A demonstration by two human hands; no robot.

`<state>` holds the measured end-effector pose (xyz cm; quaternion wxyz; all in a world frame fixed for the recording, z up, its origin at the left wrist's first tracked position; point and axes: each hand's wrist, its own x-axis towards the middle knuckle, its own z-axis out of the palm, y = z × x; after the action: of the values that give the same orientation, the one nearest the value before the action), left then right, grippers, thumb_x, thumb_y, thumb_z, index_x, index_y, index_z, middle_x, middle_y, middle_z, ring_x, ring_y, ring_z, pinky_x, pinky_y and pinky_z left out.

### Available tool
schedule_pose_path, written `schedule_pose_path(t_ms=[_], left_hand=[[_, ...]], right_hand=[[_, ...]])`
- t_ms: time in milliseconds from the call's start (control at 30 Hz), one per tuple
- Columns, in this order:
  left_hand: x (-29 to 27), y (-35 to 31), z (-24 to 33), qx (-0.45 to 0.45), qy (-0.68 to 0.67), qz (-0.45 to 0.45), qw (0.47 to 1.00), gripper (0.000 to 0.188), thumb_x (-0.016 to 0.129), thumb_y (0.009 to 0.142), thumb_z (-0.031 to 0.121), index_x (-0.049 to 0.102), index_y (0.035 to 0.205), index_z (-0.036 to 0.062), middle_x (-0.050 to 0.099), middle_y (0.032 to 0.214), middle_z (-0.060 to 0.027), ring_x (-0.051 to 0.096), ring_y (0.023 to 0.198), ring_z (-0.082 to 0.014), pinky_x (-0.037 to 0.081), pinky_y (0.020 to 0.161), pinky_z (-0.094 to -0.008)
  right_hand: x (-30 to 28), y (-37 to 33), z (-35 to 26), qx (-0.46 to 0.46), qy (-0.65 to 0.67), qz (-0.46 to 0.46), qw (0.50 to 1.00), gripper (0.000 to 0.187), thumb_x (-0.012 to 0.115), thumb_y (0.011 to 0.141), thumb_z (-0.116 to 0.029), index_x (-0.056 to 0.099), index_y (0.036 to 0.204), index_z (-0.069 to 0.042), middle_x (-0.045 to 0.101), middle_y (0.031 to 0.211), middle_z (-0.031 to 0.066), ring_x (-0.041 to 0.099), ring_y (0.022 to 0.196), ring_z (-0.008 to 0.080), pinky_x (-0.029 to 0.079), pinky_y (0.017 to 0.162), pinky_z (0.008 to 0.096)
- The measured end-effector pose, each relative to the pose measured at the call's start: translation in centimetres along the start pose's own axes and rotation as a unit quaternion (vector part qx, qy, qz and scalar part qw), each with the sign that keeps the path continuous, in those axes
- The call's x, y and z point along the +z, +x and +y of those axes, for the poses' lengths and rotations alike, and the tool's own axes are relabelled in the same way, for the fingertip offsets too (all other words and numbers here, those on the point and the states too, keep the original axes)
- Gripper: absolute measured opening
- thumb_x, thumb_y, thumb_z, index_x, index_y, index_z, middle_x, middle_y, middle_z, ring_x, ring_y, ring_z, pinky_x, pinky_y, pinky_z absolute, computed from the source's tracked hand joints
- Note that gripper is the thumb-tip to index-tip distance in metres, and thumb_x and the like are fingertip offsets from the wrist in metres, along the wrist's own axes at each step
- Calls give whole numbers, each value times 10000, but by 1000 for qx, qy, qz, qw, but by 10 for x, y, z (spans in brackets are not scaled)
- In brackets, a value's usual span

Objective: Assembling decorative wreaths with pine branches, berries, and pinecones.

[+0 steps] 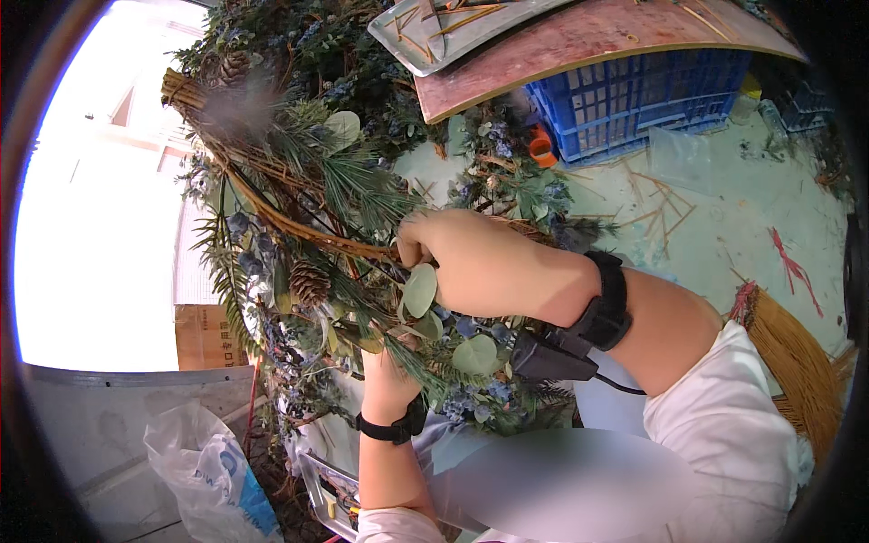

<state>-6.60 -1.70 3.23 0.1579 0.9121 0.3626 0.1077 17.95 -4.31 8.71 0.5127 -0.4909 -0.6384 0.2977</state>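
Pale floor spreads right of the wreath; right hand grips its twigs, left hand reaches into its foliage, grip unclear.

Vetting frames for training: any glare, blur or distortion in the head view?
Head view: background above the brown cardboard blown out white; fisheye bows the reddish tabletop; hazy smudge beside the bundled stem ends; smooth gray blur at bottom, right of center.
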Motion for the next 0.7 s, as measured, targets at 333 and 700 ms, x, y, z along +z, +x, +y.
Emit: schedule_pose_path(t_ms=[333, 700], left_hand=[[-10, 9, 36, 49, -112, 66, 990, 558, 679, 662, 208, 466, 1129, -12, 552, 1020, -111, 509, 964, -271, 373, 911, -386], [-21, 6, 13, 131, 13, 8, 991, 490, 605, 643, 151, 469, 1084, -12, 549, 994, -50, 498, 906, -176, 391, 869, -345]], right_hand=[[-15, 7, 1, -36, -42, -82, 995, 284, 690, 670, -180, 538, 840, -10, 548, 702, 117, 538, 649, 282, 416, 595, 366], [-10, 3, -9, -269, -328, 211, 881, 67, 554, 702, -143, 572, 748, -98, 441, 801, 37, 474, 848, 218, 385, 769, 379]])
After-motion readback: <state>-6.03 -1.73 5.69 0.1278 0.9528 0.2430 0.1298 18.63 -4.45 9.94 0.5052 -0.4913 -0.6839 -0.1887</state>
